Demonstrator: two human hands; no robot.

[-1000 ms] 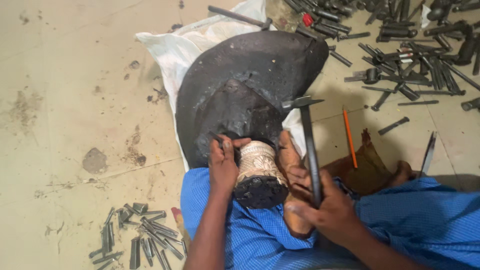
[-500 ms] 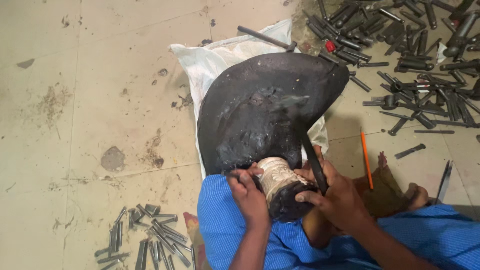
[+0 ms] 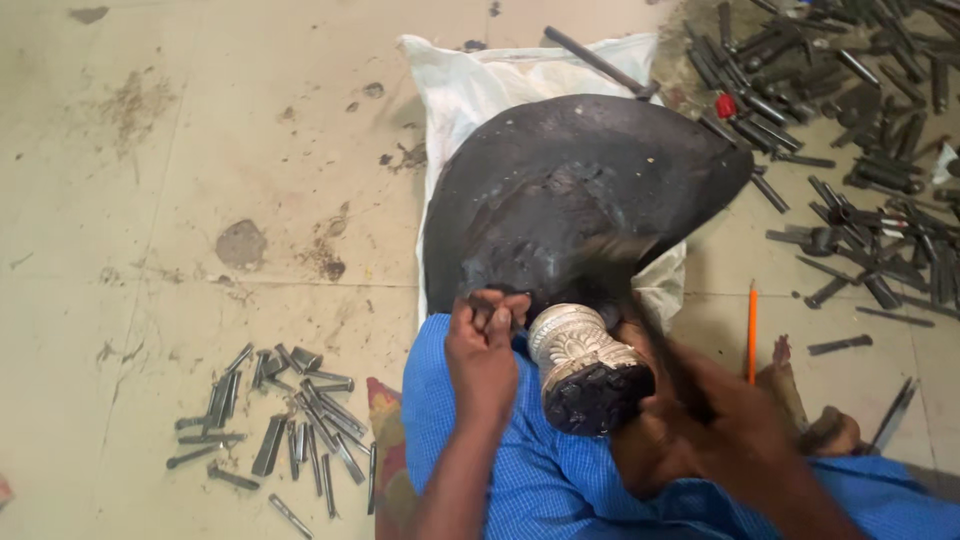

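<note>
The embossed metal piece [image 3: 585, 365] is being propped on the blue-clad lap, near centre. A small tool is being pinched at its rim by the left hand [image 3: 485, 350], fingertips bunched. The right hand [image 3: 720, 420] is blurred, fist wrapped round a dark handle. Behind, the black mound [image 3: 570, 200] is being leaned on.

Black mound [image 3: 570, 200]; silver embossed vessel [image 3: 580, 345]; orange pencil [image 3: 752, 330]; blue cloth [image 3: 520, 470].

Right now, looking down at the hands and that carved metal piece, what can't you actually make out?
- Head view: the right hand is motion-blurred, so its grip and the dark tool it holds are unclear.
- What the left hand pinches at its fingertips is too small to tell.
- The far end of the carved metal piece is hidden by the black mound.
- The scattered tools at top right are cut off by the frame edge.
</note>
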